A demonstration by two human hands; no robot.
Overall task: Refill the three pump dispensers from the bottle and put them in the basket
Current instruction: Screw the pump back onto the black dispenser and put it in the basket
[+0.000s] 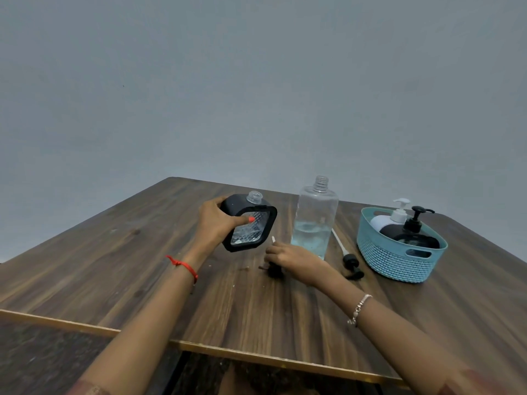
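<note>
Dark wood-grain table (256,309) with a pale edge strip along the near side. Up at 12 o'clock, the clear bottle (313,220) stands upright, uncapped, clear liquid filling its lower part. At its 3 o'clock, well to the right, the teal perforated basket (399,260) sits flat on the wood. Between them lies a loose pump (352,265), black head near, white tube pointing to 11 o'clock. A second pump (275,272) is at the bottle's 7 o'clock, partly covered. Pale specks (245,268) lie at its 9 o'clock.

Three pump dispensers: white dispenser (383,221), black dispenser (415,239), black-framed dispenser (247,234). One bottle (313,218), one basket (393,262). Two detached pumps: basket-side pump (351,263), middle pump (274,272).
</note>
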